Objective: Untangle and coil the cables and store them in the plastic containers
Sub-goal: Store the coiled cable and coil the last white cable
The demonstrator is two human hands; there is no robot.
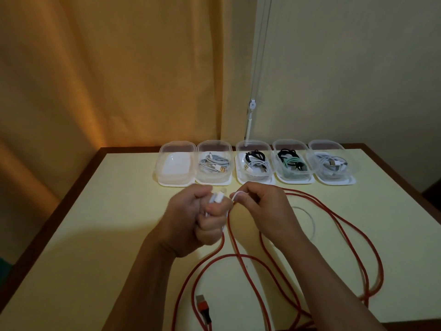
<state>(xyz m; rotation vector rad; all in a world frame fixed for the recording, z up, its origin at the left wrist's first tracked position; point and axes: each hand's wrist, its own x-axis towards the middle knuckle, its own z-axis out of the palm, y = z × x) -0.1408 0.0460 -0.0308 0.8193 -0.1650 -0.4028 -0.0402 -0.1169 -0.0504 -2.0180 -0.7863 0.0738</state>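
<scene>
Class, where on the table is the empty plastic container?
In the head view, the empty container is leftmost in the row at the table's far edge, left of a container of white cables.

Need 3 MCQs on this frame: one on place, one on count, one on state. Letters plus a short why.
1. Where does the empty container stand in the row of plastic containers?
A. far left
B. middle
C. far right

2. How many containers are in the row at the back of the table?
A. three
B. five
C. seven

3. What is the left hand doing?
A. lying flat on the table
B. gripping a white cable
C. reaching into a container

Key:
1 A: the leftmost box holds no cable, while the other four do.
2 B: five clear boxes sit side by side.
3 B: its fingers are curled round the white cable, and the right hand pinches the same cable, above the loose red cable.
</scene>
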